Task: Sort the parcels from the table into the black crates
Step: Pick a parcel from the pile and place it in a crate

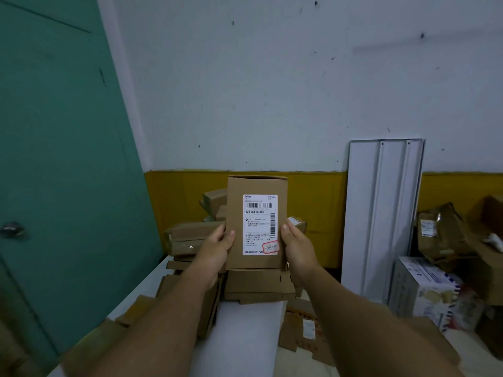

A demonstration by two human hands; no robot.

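Observation:
A brown cardboard parcel (257, 186) with a white shipping label facing me is held upright above the table. My left hand (216, 247) grips its left edge and my right hand (296, 244) grips its right edge. Below and behind it lies a pile of cardboard parcels (190, 235) on the white table (245, 336). More flat parcels (255, 285) lie directly under the held one. No black crate is in view.
A teal door (62, 159) stands at the left. A white panel (381, 213) leans on the wall at the right. Beside it sit a printed white carton (424, 287) and crumpled brown boxes (446, 232). Flattened cardboard (302, 330) lies on the table's right part.

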